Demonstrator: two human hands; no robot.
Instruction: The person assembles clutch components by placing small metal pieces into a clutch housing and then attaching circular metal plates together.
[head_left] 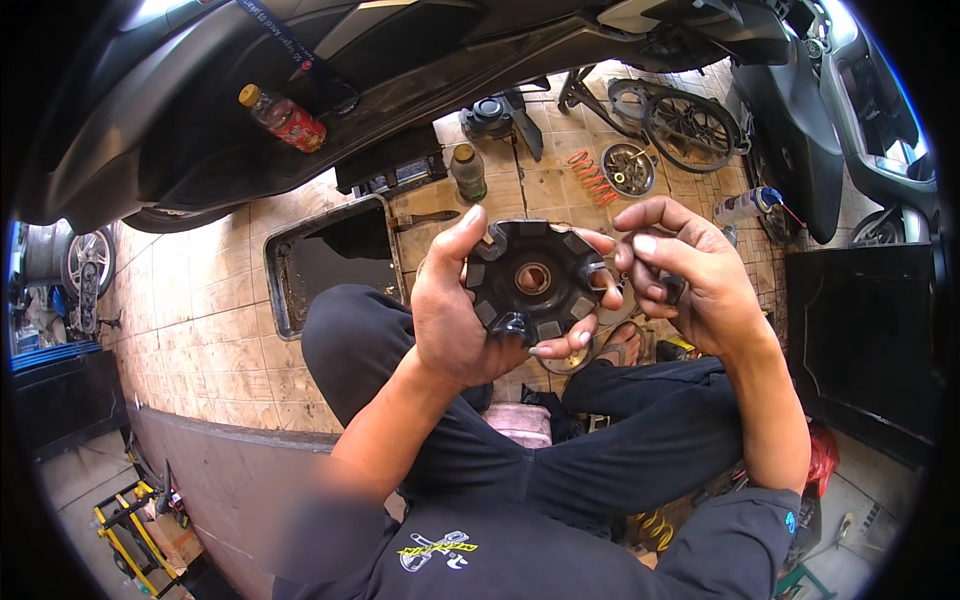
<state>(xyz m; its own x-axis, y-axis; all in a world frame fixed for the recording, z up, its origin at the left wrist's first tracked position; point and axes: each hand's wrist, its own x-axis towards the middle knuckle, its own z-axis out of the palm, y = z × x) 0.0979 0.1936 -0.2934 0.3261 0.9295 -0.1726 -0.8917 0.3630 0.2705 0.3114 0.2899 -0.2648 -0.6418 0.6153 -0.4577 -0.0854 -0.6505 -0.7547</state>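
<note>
My left hand (445, 310) is wrapped round a black scooter variator (508, 290), with the thumb on its near-left rim and fingertips showing at its right side. The variator faces up at me, with raised blocks round its edge and a metal bushing in the central hole. Just to its right is my right hand (695, 265), its fingers curled and thumb pressed in. A small dark piece (673, 290) shows among those fingers; its kind is hard to make out. Both hands are above my crossed legs.
A scooter (400, 110) spans the far side, with a red-labelled bottle (290, 120) on it. On the tiles are a black tray (275, 290), a brush (428, 217), a green-bottomed bottle (468, 175), an orange spring (592, 178), a parts bowl (650, 180) and a wheel (690, 125).
</note>
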